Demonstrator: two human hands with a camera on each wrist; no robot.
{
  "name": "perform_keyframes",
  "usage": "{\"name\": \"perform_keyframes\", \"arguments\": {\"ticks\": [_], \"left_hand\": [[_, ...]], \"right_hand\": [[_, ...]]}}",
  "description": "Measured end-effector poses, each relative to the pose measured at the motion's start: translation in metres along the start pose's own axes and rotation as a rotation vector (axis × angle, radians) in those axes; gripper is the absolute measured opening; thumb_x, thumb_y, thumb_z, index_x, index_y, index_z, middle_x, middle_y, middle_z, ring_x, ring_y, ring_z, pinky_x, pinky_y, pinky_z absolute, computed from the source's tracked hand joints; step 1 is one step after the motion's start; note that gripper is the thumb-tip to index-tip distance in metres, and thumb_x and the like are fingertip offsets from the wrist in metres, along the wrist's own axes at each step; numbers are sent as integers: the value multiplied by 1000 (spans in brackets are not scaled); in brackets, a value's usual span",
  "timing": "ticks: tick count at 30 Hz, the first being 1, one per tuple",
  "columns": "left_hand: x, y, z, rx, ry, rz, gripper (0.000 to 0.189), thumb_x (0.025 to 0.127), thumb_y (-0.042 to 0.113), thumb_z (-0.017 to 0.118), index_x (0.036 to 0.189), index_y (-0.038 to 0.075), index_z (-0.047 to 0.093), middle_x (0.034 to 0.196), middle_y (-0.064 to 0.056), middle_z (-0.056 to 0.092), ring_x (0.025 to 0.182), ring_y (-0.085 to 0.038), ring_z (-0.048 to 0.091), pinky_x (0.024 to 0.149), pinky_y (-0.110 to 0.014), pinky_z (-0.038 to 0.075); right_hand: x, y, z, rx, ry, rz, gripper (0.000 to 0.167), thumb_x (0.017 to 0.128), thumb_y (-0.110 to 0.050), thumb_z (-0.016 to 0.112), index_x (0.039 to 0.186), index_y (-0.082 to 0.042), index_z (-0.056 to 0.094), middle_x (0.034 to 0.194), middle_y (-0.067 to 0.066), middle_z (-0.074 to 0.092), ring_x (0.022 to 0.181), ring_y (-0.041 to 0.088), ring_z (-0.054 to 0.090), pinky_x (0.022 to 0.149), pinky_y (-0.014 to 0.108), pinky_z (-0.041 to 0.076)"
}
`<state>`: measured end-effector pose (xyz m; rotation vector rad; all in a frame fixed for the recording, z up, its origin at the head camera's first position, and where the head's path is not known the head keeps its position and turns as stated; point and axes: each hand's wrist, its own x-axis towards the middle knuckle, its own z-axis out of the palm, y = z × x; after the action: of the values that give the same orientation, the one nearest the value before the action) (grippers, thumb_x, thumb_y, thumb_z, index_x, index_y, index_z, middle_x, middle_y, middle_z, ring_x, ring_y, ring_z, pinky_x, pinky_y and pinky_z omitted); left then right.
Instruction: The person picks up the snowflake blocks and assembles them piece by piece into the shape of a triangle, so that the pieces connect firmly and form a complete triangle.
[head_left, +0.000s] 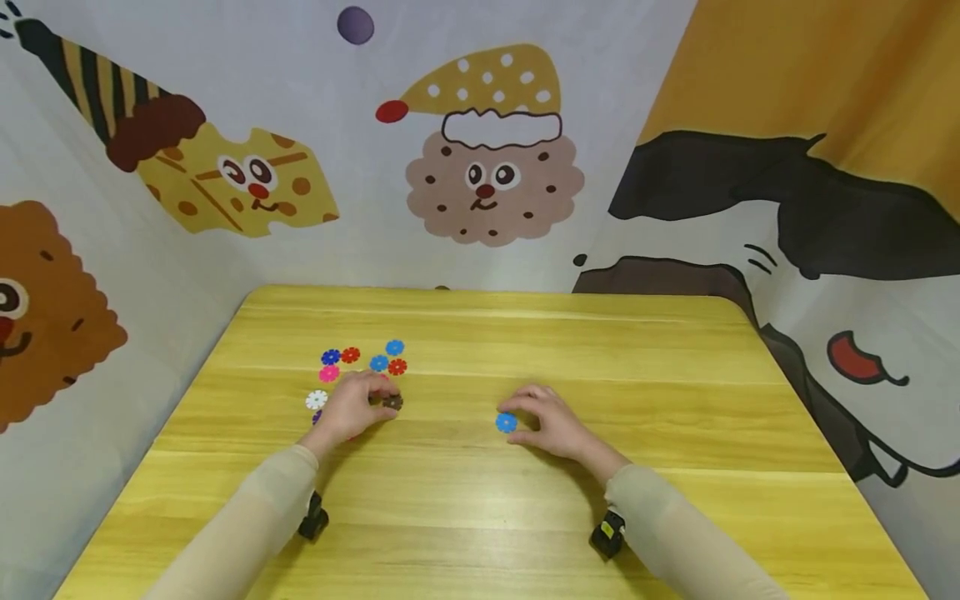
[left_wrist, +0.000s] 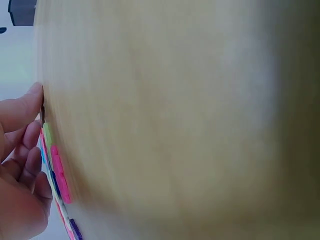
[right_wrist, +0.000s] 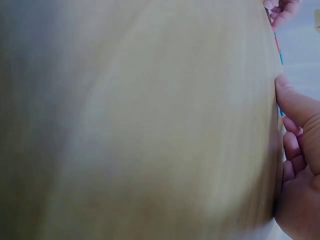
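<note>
Toward the left of the table, my left hand [head_left: 356,408] pinches a dark brown snowflake disc [head_left: 392,402] between thumb and fingers; in the left wrist view only its thin edge shows under the thumb. My right hand [head_left: 551,423], to the right of the middle, has thumb and forefinger at opposite edges of a light blue snowflake disc [head_left: 506,422]. Around the left hand lie a white disc [head_left: 317,400], a pink disc [head_left: 329,373] and a dark blue disc [head_left: 331,357]. The left hand partly hides other discs.
Beyond the left hand are red discs [head_left: 350,355] and light blue discs [head_left: 394,347], flat on the wooden table [head_left: 637,358]. A cartoon-printed cloth [head_left: 300,75] hangs behind the table's far edge. Each wrist carries a small black camera [head_left: 608,535].
</note>
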<state>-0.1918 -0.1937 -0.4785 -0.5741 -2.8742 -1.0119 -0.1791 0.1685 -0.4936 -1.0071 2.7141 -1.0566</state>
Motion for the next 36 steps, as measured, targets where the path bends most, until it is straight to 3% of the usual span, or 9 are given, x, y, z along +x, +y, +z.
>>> {"name": "perform_keyframes", "arguments": {"ticks": [16,19,22,26,31,36], "left_hand": [[-4,1,1,-45,-32,38,24,75,6,86,91,12,70,93,1,68,89,-20,64,99,-50,38],[-5,2,1,-94,-39,46,24,76,3,85,92,11,69,92,1,68,88,-19,65,94,-46,46],[-6,3,1,-133,-48,34,24,77,-1,83,93,10,69,93,0,68,86,-17,65,82,-39,54],[-6,5,0,-144,-48,10,24,78,-2,82,95,10,70,93,0,67,83,-16,63,73,-32,54],[-5,8,-1,-136,-38,-1,23,78,-1,82,95,11,72,91,1,68,81,-15,62,71,-32,53],[-5,13,-4,-150,-32,-47,20,81,-1,80,97,9,74,93,-1,70,85,-18,64,76,-37,54]], "right_hand": [[1,3,2,22,-7,30,34,84,-19,81,116,-17,71,118,-1,61,114,24,52,100,48,39],[3,3,2,20,-9,26,30,83,-18,81,112,-16,71,115,-2,62,114,23,52,101,48,38],[5,3,1,17,-11,15,28,83,-17,81,109,-16,69,112,-2,62,112,22,52,101,47,39],[6,3,1,37,4,2,28,82,-17,82,104,-16,64,107,-4,62,104,19,54,95,42,41],[7,3,0,131,28,-17,28,82,-10,82,102,-12,63,94,-3,62,88,16,55,83,34,46],[7,4,0,243,32,25,21,87,-3,75,103,-9,64,88,0,61,83,16,55,76,29,48]]}}
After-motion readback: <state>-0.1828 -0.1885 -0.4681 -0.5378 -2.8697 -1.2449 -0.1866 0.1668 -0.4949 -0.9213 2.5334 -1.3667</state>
